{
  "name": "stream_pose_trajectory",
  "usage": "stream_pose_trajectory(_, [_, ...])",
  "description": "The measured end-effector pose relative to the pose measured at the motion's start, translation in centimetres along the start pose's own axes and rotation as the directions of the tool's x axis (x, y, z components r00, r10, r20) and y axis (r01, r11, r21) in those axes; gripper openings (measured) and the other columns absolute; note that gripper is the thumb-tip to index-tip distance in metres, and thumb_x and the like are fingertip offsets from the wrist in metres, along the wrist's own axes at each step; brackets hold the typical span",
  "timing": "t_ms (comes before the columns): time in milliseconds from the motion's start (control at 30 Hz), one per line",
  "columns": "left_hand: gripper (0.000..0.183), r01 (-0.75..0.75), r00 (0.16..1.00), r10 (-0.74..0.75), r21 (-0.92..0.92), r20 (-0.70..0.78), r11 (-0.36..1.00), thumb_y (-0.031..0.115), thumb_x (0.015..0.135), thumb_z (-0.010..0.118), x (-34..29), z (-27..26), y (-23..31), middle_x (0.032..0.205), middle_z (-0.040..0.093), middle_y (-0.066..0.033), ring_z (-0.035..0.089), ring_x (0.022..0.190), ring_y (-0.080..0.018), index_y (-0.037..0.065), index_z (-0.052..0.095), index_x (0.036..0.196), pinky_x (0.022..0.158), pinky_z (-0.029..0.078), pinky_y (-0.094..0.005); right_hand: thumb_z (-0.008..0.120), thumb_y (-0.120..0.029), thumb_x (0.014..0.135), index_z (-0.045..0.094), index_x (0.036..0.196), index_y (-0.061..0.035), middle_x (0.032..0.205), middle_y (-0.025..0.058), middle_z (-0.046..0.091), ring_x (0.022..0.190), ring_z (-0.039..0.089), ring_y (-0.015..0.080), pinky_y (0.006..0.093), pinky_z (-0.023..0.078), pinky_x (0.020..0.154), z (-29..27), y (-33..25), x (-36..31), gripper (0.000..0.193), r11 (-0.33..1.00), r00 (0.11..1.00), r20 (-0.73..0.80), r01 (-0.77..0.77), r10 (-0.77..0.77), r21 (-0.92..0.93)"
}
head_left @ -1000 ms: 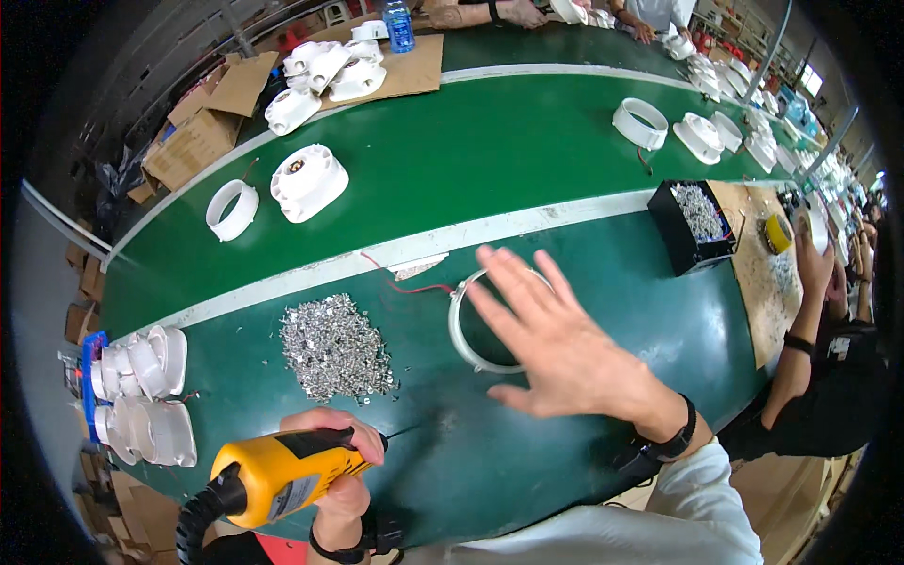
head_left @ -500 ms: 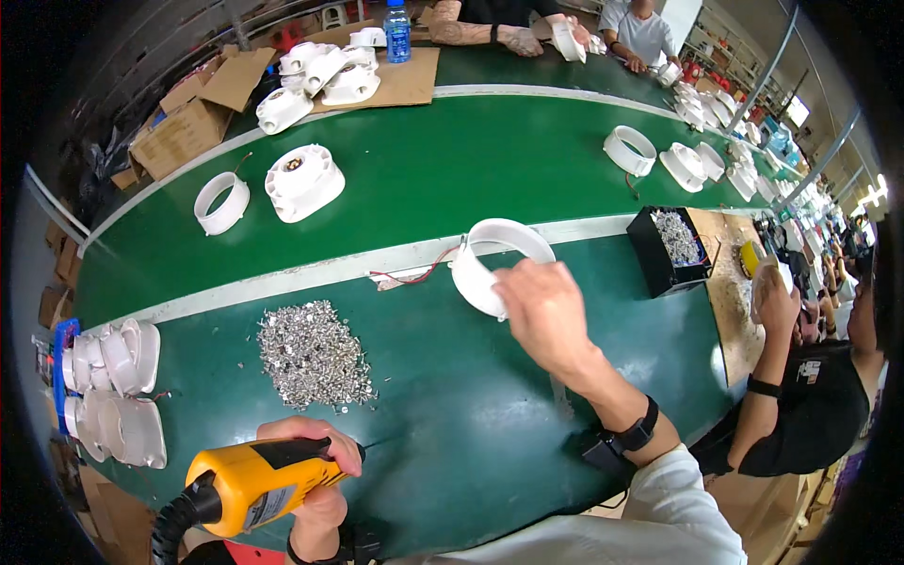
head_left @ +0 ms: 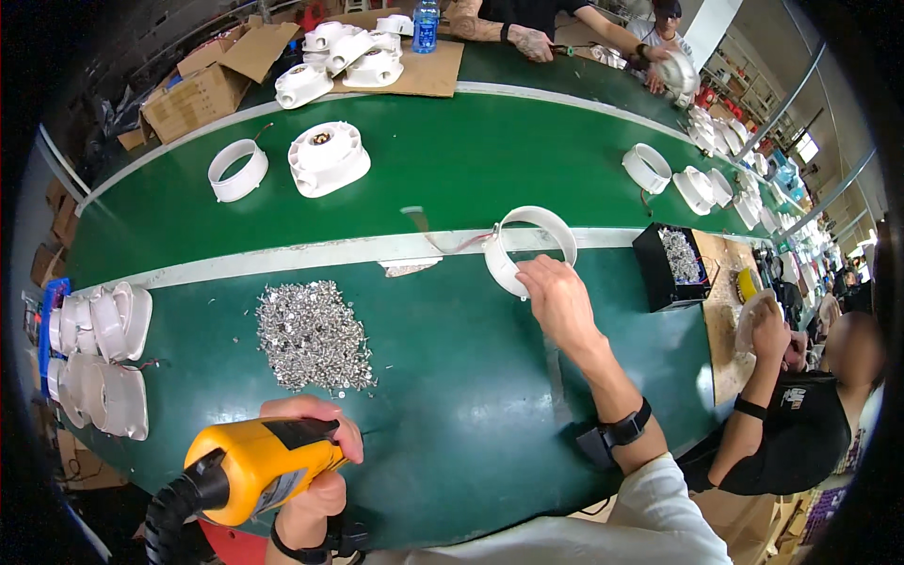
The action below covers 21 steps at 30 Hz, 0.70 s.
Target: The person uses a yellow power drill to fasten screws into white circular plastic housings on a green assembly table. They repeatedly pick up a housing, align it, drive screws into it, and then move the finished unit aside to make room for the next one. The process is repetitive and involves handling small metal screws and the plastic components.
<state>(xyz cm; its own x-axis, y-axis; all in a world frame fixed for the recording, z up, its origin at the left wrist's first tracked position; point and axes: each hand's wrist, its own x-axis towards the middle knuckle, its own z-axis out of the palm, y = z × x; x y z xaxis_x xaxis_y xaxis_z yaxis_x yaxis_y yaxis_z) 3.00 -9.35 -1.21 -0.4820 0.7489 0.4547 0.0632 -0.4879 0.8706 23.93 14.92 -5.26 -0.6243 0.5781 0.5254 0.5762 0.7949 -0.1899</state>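
My left hand (head_left: pixel 325 493) is wrapped round a yellow and black power screwdriver (head_left: pixel 250 461) at the lower left, with a thick black ribbed cord at its rear. Its tip points right over the green worktop and touches no part. My right hand (head_left: pixel 563 301) pinches the near rim of a white plastic ring (head_left: pixel 503 271), tilted on its side near the belt's pale edge. Wires (head_left: pixel 471 242) run from the ring's left side, partly blurred. Between the hands and further left lies a pile of small silver screws (head_left: pixel 314 337).
White housings stand stacked in a blue bin (head_left: pixel 49 325) at far left. Across the green belt (head_left: pixel 452 169) sit a ring (head_left: pixel 237 170) and a housing (head_left: pixel 328 160). A black box of screws (head_left: pixel 670 282) stands right. A co-worker (head_left: pixel 791 424) sits nearby; others work opposite.
My right hand has shifted slightly right with the ring, and the wires have swung. The left hand keeps its hold on the screwdriver. The whole view has tilted a little.
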Motion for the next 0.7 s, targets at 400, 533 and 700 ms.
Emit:
stream_pose_trajectory(400, [0.067,0.045,0.999,-0.046,0.042,0.023,0.998,0.057,0.074,0.066,0.2,-0.7,0.7,0.056,0.049,-0.0048,0.049,0.045,-0.0152,0.002,0.04,0.102,0.042,0.041,-0.0261,0.061,-0.013,0.08,0.062,0.09,-0.0028,0.078,0.0121,0.059,0.074,0.057,0.0324,0.0409,0.044,0.07,-0.3,-0.5,1.4,0.014,0.999,1.0,-0.009,-0.018,0.018,0.027])
stream_pose_trajectory(533, [0.067,0.017,1.0,-0.017,0.035,0.025,0.999,0.057,0.074,0.066,0.1,-0.7,0.1,0.056,0.05,-0.0048,0.049,0.045,-0.0147,0.002,0.041,0.101,0.041,0.041,-0.0258,0.063,-0.01,0.078,0.061,0.096,-0.0021,0.091,0.0145,0.059,0.086,0.057,0.0325,0.0424,0.042,0.08,-2.1,-0.5,5.8,0.02,0.999,0.983,-0.18,0.023,-0.026,-0.022])
stream_pose_trajectory(700, [0.066,0.01,1.0,-0.01,0.055,-0.003,0.998,0.057,0.074,0.067,0.1,-0.8,0.2,0.056,0.05,-0.0049,0.049,0.045,-0.0147,0.001,0.042,0.101,0.041,0.041,-0.0257,0.066,-0.009,0.075,0.059,0.103,-0.0011,0.106,0.0158,0.057,0.096,0.056,0.0319,0.0421,0.043,0.085,-1.7,-0.7,8.8,0.029,0.984,0.97,-0.238,0.001,-0.045,-0.179])
